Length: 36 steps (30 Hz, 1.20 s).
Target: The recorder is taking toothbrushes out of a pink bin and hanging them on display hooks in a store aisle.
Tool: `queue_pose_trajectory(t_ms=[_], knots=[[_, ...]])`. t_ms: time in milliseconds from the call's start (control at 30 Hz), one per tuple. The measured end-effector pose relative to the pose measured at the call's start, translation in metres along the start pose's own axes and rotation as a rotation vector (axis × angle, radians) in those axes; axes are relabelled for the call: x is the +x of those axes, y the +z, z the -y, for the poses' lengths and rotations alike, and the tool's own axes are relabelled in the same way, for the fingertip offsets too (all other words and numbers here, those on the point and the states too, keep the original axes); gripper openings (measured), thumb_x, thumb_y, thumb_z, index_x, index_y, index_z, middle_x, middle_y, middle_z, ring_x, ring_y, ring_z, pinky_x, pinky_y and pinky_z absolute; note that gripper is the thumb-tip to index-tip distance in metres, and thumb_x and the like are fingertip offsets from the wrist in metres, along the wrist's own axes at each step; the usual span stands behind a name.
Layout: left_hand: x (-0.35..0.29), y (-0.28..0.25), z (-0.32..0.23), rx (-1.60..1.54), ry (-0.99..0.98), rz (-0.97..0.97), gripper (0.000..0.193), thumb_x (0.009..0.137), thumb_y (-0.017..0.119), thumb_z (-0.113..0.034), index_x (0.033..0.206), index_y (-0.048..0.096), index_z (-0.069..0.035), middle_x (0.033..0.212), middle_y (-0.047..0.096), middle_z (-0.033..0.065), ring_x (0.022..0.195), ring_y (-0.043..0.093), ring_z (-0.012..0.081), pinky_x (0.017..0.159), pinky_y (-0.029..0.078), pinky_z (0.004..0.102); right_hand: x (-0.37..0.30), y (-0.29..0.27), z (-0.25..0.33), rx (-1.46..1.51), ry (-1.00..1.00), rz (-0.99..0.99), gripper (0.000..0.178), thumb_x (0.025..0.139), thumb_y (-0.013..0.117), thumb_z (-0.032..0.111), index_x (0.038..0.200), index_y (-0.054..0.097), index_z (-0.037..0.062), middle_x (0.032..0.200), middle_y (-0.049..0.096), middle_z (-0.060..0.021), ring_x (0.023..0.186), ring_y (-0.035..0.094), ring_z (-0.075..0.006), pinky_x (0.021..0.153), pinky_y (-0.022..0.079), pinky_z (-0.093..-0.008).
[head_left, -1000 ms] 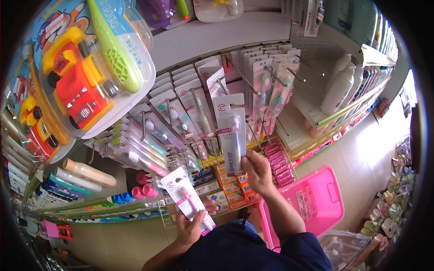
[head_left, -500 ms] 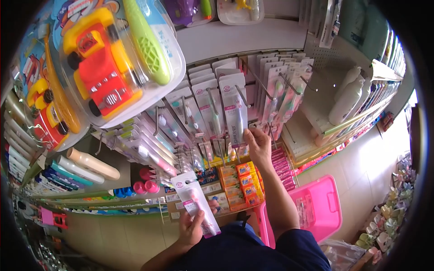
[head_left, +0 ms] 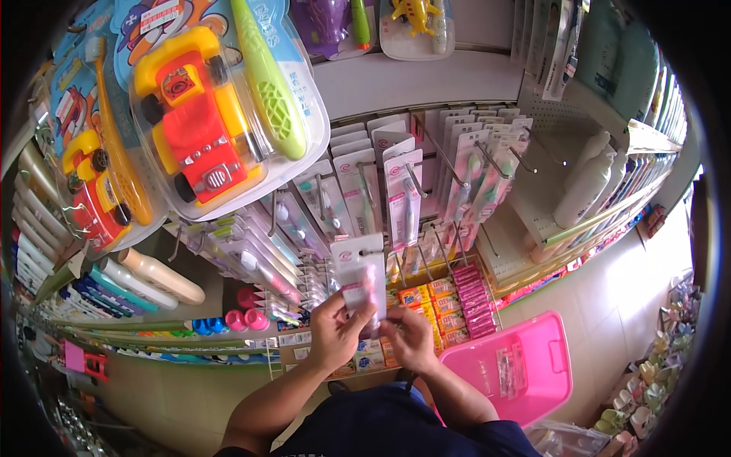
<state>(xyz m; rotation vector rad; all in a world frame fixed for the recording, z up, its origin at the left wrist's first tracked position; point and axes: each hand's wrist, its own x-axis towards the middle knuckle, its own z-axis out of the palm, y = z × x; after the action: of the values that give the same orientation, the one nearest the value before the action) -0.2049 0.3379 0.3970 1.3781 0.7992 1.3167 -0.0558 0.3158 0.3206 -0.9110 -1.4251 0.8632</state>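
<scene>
My left hand [head_left: 340, 333] grips a packaged toothbrush [head_left: 361, 263] in a clear blister on a white and pink card, its hanging hole at the top. It stands nearly upright in front of me. At the pack's lower end, my right hand [head_left: 411, 339] has its fingers curled in and pinching the bottom edge. Just beyond, another toothbrush pack [head_left: 403, 199] of like design hangs on a metal hook, beside several rows of hanging toothbrushes [head_left: 466, 174].
A pink plastic bin [head_left: 533, 365] with clear packs inside stands at lower right. Orange soap boxes [head_left: 448, 311] sit on the low shelf. Large toy-and-toothbrush packs [head_left: 205, 137] jut out at upper left. White pump bottles [head_left: 586, 183] stand on the right shelf. Bare metal hooks [head_left: 524, 160] stick out.
My right hand has let go of the hanging toothbrush pack and come down to the held one. My left hand has raised its pack and brought it rightward.
</scene>
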Motion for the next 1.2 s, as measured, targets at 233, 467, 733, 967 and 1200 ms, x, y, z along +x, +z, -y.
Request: queue_pose_trajectory(t_ms=[233, 467, 733, 967, 1200], knots=[[0.022, 0.003, -0.007, 0.006, -0.127, 0.122, 0.032, 0.097, 0.055, -0.002, 0.127, 0.049, 0.004, 0.115, 0.061, 0.0087, 0.107, 0.056, 0.013, 0.095, 0.043, 0.0295, 0.035, -0.009, 0.0, 0.065, 0.066, -0.195, 0.007, 0.087, 0.063, -0.002, 0.094, 0.064, -0.0017, 0.077, 0.065, -0.0071, 0.066, 0.061, -0.0114, 0.06, 0.048, -0.0262], [-0.003, -0.009, 0.003, 0.252, 0.047, 0.07, 0.057, 0.092, 0.062, -0.01, 0.141, 0.035, 0.004, 0.133, 0.05, 0.017, 0.124, 0.051, 0.0238, 0.1, 0.043, 0.036, 0.051, -0.007, 0.011, 0.352, 0.176, -0.292, 0.007, 0.091, 0.062, 0.0, 0.096, 0.064, -0.0051, 0.077, 0.064, -0.0012, 0.068, 0.058, -0.0054, 0.062, 0.047, -0.0214], [-0.073, -0.031, 0.026, 0.238, -0.243, 0.21, 0.055, 0.09, 0.064, -0.006, 0.139, 0.039, -0.001, 0.14, 0.044, 0.0134, 0.126, 0.048, 0.0235, 0.1, 0.043, 0.0367, 0.091, -0.008, -0.011, -0.07, 0.063, -0.453, 0.012, 0.086, 0.069, 0.006, 0.092, 0.065, -0.0046, 0.079, 0.069, -0.0082, 0.067, 0.064, -0.0107, 0.061, 0.049, -0.024], [-0.109, -0.055, 0.036, 0.163, -0.338, 0.204, 0.041, 0.091, 0.061, -0.001, 0.13, 0.049, -0.001, 0.13, 0.053, 0.0096, 0.116, 0.056, 0.0186, 0.095, 0.047, 0.0322, 0.076, -0.041, 0.05, -0.526, -0.259, -0.242, 0.006, 0.079, 0.07, 0.001, 0.083, 0.065, 0.0007, 0.073, 0.065, -0.009, 0.059, 0.065, -0.0188, 0.053, 0.05, -0.0306], [-0.114, -0.053, 0.036, 0.186, -0.427, 0.191, 0.04, 0.092, 0.061, -0.003, 0.13, 0.049, -0.002, 0.125, 0.054, 0.0082, 0.116, 0.056, 0.0184, 0.095, 0.046, 0.0319, 0.207, -0.084, 0.213, -1.072, -0.437, 0.054, 0.012, 0.08, 0.066, 0.012, 0.084, 0.069, 0.0016, 0.076, 0.067, -0.0125, 0.067, 0.066, -0.0292, 0.064, 0.053, -0.0363]])
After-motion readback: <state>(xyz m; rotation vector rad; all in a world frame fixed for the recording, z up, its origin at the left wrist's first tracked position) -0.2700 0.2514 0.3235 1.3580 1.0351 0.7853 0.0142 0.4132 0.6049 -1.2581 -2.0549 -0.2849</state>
